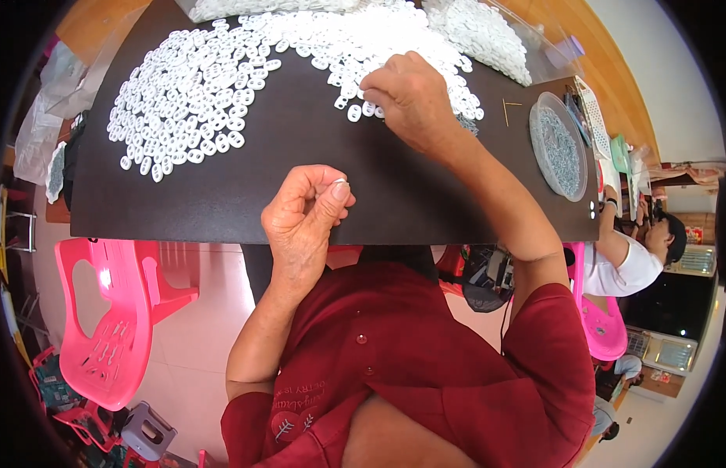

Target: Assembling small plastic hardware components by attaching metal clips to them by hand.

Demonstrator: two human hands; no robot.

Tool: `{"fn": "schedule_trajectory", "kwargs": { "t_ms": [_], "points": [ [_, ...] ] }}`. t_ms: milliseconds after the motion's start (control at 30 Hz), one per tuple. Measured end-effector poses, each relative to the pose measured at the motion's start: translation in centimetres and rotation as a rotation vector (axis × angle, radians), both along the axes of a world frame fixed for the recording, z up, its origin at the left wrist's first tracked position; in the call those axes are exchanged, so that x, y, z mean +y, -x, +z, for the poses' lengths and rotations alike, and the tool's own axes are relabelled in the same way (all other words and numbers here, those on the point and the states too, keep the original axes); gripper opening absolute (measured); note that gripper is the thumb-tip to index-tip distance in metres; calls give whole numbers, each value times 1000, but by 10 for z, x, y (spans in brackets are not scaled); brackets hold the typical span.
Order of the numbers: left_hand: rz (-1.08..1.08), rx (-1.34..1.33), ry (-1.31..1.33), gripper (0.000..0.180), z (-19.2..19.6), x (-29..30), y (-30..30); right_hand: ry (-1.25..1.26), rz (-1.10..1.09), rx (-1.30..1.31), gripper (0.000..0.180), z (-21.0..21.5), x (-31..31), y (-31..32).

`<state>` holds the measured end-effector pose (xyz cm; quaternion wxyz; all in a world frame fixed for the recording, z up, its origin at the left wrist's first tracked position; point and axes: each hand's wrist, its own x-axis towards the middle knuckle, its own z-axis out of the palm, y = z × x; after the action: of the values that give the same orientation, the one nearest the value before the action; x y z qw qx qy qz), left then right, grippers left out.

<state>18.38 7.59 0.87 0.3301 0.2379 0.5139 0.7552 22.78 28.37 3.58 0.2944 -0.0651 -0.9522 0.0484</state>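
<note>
My left hand (307, 207) is closed near the front edge of the dark table (300, 140), thumb and forefinger pinching a small white piece (341, 181). Only a sliver of that piece shows. Farther off, my right hand (413, 101) reaches over the edge of a wide pile of white oval pieces (363, 51), its fingers drawn together. Whatever those fingers hold, if anything, is hidden. Another heap of white ovals with dark marks or holes (187, 101) spreads over the table's left side. Small grey bits (467, 124) peek out beside my right wrist.
A round clear dish (562, 148) of small grey metal bits stands at the right, near a thin brass-coloured angled pin (506, 111). Clear bags of white pieces (484, 35) lie at the back. A pink chair (113, 320) is at left; a co-worker (632, 253) sits at right.
</note>
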Motion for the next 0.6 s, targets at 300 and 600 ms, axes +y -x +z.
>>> {"fn": "schedule_trajectory", "kwargs": {
  "t_ms": [300,600],
  "points": [
    [4,2,-25,11,-1,0,0,81,-60,-72,8,2,5,-27],
    [18,-2,-46,10,-3,-1,-1,-114,57,-170,11,-9,-9,0]
  ]
}}
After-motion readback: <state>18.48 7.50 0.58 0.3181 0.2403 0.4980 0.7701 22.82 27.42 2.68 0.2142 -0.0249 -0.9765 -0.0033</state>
